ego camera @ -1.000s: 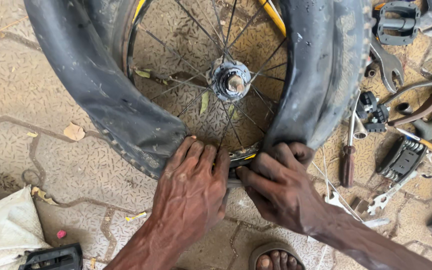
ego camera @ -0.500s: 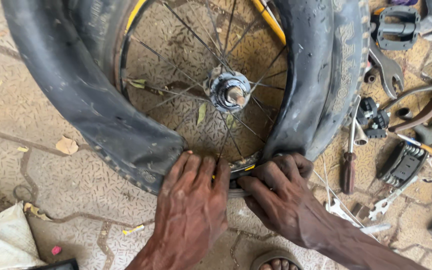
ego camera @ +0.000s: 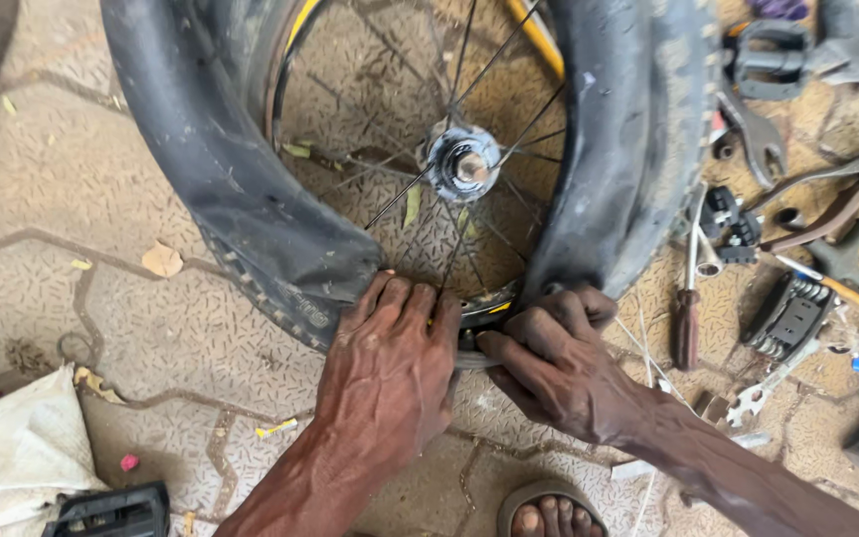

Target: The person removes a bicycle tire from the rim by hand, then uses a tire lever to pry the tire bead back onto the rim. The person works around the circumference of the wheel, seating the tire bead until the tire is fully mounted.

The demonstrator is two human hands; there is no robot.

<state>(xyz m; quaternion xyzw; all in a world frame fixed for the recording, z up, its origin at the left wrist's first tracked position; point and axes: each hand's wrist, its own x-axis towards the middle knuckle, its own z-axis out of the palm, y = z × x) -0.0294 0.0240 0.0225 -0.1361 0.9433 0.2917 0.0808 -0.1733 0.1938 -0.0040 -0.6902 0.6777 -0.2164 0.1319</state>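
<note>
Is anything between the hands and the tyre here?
Nothing visible. The left hand and right hand both press directly on the tyre at the near rim; the tools lie off to the right.

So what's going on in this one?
A person works on a bicycle wheel lying flat on a patterned paved floor. The left hand and right hand press side by side on the near edge, where the black tyre meets the yellow rim. The tyre looks loose and partly off the rim. Hand tools, including a screwdriver and pliers, lie scattered on the right.
</note>
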